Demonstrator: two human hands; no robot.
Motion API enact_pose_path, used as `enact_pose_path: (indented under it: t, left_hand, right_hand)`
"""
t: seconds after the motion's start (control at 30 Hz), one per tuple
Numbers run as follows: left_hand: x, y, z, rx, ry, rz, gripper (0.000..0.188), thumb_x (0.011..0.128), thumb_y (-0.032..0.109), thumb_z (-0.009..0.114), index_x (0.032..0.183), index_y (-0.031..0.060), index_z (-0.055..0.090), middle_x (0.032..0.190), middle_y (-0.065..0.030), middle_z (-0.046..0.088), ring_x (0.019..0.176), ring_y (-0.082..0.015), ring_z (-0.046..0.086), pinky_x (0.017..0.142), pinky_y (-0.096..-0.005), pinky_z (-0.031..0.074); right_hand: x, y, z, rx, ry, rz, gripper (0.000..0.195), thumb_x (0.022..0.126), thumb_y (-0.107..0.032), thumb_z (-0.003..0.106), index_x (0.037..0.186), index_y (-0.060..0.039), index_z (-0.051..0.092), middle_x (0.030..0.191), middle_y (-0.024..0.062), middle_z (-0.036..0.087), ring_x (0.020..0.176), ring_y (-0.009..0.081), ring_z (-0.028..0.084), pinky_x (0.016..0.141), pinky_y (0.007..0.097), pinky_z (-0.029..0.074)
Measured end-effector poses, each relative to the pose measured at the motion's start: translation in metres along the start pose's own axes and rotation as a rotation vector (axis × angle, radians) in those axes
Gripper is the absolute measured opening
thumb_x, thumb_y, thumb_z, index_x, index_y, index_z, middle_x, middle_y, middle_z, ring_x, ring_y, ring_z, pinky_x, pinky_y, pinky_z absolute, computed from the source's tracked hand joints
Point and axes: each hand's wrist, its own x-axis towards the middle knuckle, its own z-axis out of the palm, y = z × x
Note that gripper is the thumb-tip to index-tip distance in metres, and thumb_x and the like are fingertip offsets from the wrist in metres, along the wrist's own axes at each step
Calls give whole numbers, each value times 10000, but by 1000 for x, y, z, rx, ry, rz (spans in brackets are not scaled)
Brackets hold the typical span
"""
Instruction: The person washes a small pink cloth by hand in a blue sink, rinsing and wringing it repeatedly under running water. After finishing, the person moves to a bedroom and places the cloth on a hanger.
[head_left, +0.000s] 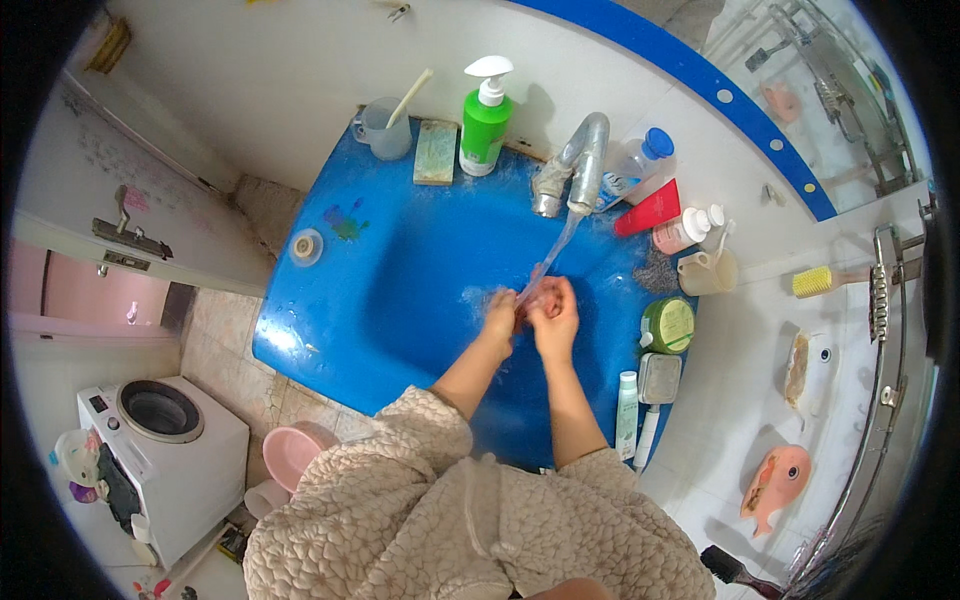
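Note:
A stream of water (559, 244) runs from the metal faucet (590, 161) into the blue sink basin (427, 255). It falls onto my two hands, which are close together over the right part of the basin. My left hand (498, 324) is blurred, its fingers beside the stream. My right hand (556, 319) has its fingers curled towards the left one. Something reddish shows between them; I cannot tell whether it is fingers or a small held thing. Both sleeves are pushed up the forearms.
A green pump bottle (484, 131), a soap bar (435, 152) and a cup (388, 127) line the back rim. On the right stand a red tube (648, 208), a green jar (667, 325) and a toothpaste tube (626, 416). A washing machine (161, 457) sits lower left.

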Motion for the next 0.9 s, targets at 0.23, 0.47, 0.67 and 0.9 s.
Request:
enact_pose_path:
  t: [0.23,0.47,0.67,0.9]
  left_hand:
    - [2,-20,-66,-777,-470,-397,409,892,439,362,951,77,543,863,-111,589,798,-259,570,720,-405,478]
    - [10,-50,-65,67,-323,261,218,870,208,431,1042,108,521,1035,-114,566,999,-249,512,896,-369,386]
    - [2,-41,-80,-902,-481,55,186,917,207,360,873,104,509,775,-48,517,695,-177,522,621,-313,453]
    - [-44,27,-42,-296,-63,11,185,895,234,434,971,88,520,965,-61,564,861,-169,549,721,-320,470]
  right_hand:
    - [-102,-44,34,81,-365,115,120,707,3,591,826,-10,600,737,44,612,621,83,552,538,224,438]
    - [-25,11,36,-673,28,-232,108,658,-129,589,597,-49,551,563,112,574,495,289,567,451,351,441]
    - [-59,-45,83,-287,-67,-303,113,631,10,550,602,-19,445,591,97,444,524,219,453,483,301,361]
    - [37,19,59,-810,-131,-8,296,747,-294,518,601,-41,567,674,198,572,629,388,556,577,450,438]
